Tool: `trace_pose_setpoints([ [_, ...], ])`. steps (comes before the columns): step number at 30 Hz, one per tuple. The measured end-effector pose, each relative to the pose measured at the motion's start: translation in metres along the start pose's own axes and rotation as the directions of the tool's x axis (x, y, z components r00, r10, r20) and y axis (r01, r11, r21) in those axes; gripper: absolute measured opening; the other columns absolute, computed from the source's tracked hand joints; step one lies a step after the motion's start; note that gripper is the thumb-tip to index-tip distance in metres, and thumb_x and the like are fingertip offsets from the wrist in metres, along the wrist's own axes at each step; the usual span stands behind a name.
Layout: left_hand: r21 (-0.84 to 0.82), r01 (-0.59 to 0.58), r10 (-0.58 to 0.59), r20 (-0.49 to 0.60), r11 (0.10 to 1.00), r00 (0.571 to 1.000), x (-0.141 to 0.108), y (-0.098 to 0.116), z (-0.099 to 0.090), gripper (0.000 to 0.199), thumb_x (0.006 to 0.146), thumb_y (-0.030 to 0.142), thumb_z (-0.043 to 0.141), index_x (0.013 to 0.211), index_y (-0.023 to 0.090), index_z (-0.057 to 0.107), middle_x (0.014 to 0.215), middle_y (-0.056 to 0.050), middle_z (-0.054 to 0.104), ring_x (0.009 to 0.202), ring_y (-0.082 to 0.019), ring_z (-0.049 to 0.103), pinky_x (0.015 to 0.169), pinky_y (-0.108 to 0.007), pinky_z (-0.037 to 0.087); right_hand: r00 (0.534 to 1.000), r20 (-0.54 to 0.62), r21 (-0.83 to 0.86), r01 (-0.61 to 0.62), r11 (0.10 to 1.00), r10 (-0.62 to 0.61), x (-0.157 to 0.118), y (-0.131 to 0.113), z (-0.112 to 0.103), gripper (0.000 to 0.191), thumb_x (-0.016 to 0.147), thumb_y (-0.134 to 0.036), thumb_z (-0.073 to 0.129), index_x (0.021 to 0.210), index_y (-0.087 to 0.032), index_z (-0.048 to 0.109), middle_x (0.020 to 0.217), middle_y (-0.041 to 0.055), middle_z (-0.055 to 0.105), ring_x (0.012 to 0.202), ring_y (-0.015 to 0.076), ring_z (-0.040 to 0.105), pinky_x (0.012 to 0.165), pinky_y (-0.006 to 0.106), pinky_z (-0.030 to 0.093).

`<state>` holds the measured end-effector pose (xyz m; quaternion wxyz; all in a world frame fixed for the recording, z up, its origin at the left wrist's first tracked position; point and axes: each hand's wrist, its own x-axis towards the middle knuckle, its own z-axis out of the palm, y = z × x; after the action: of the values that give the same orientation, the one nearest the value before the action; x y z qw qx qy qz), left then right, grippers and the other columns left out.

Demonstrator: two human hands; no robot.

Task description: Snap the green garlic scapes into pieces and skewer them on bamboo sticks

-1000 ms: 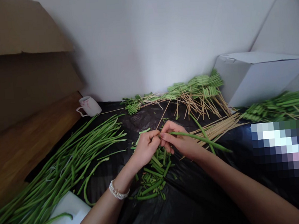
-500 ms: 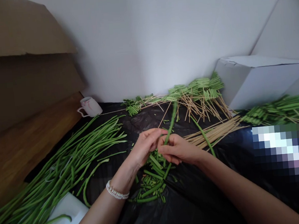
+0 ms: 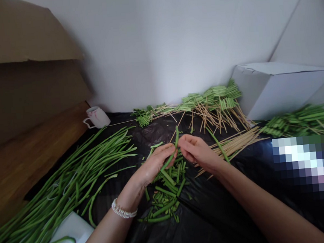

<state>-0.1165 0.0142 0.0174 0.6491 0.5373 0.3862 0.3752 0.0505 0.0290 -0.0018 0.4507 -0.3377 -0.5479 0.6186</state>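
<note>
My left hand (image 3: 159, 158) is closed around a green long bean (image 3: 177, 135), its thumb and fingers pinching the middle. One end of the bean points up and away; the other slants down over the left palm. My right hand (image 3: 194, 149) is curled, its fingertips pinched against the bean's right side; the exact contact is partly hidden. Beneath both hands lies a loose pile of cut bean pieces (image 3: 168, 196) on black plastic sheeting (image 3: 215, 215). A lone bean (image 3: 219, 146) rests across bare wooden skewers (image 3: 237, 142) beside my right wrist.
Whole long beans (image 3: 71, 182) spread across the left, partly over a white object (image 3: 71, 235). A mug (image 3: 97, 117) stands behind them, near a cardboard box (image 3: 28, 84). Skewered bean pieces (image 3: 213, 94) line the wall. A white box (image 3: 283, 84) and another green bundle (image 3: 303, 118) are at right.
The bean between my hands sticks up less and now lies mostly across my left fingers. My right hand has shifted slightly right and up. Pale green pieces now show behind my left hand.
</note>
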Motion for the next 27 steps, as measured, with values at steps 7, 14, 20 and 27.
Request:
trace_pose_setpoints([
  [7, 0.144, -0.009, -0.01, 0.127, 0.99, 0.992, -0.003, 0.001, -0.006, 0.032, 0.09, 0.044, 0.05, 0.078, 0.016, 0.055, 0.065, 0.001, 0.055, 0.058, -0.011, 0.049, 0.056, -0.023, 0.038, 0.993, 0.11, 0.182, -0.055, 0.982, 0.035, -0.001, 0.002, 0.002, 0.03, 0.079, -0.042, 0.07, 0.078, -0.019, 0.05, 0.05, -0.0106, 0.048, 0.037, 0.0021, 0.029, 0.037, 0.017, 0.019],
  [14, 0.521, -0.148, 0.126, 0.077, 0.84, 0.989, -0.002, -0.002, -0.007, 0.03, 0.095, 0.033, 0.037, 0.08, 0.017, 0.057, 0.065, 0.003, 0.048, 0.059, -0.011, 0.044, 0.057, -0.023, 0.036, 0.997, 0.051, 0.139, 0.049, 0.989, -0.056, 0.001, 0.002, 0.003, 0.025, 0.081, -0.039, 0.068, 0.084, -0.02, 0.052, 0.055, -0.0082, 0.055, 0.037, 0.0031, 0.035, 0.036, 0.017, 0.023],
  [20, 0.88, -0.201, 0.296, 0.072, 0.431, 0.952, -0.005, -0.005, 0.001, 0.024, 0.094, 0.023, 0.035, 0.082, 0.018, 0.055, 0.079, -0.002, 0.062, 0.071, -0.016, 0.055, 0.07, -0.028, 0.039, 0.999, 0.01, -0.053, 0.046, 0.998, -0.045, 0.001, 0.01, 0.008, 0.025, 0.081, -0.039, 0.067, 0.083, -0.021, 0.05, 0.048, -0.0112, 0.048, 0.036, 0.0046, 0.038, 0.035, 0.016, 0.027],
  [27, 0.911, -0.129, 0.389, -0.037, 0.392, 0.921, -0.005, -0.007, 0.007, 0.025, 0.089, 0.022, 0.038, 0.068, 0.019, 0.052, 0.068, -0.001, 0.06, 0.063, -0.015, 0.053, 0.064, -0.027, 0.037, 0.996, -0.012, -0.108, 0.091, 0.99, -0.093, -0.002, 0.011, 0.014, 0.023, 0.084, -0.037, 0.063, 0.082, -0.022, 0.046, 0.046, -0.0098, 0.052, 0.039, 0.0082, 0.049, 0.037, 0.017, 0.037],
])
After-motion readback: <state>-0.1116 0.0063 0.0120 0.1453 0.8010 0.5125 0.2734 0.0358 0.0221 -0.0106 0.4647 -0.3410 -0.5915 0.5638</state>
